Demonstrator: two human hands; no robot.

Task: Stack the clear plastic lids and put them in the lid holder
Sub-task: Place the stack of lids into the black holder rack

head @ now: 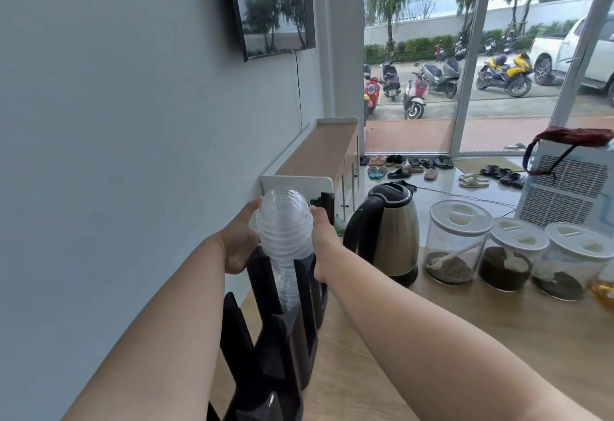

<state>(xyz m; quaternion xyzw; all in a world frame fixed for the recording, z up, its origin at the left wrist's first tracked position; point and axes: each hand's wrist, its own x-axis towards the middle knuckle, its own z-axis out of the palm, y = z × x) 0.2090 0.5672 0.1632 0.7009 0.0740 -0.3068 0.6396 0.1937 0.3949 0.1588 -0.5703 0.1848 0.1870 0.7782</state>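
Wooden counter point(465, 337) | both hands — lid stack point(285, 228) | in black holder point(299, 304)

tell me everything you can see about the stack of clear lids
The stack of clear lids is a tall column of nested transparent plastic dome lids, ribbed where their rims overlap, rounded on top. It stands nearly upright, its lower part sunk into a slot of the black lid holder by the wall. The left hand and right hand press against its two sides above the holder.
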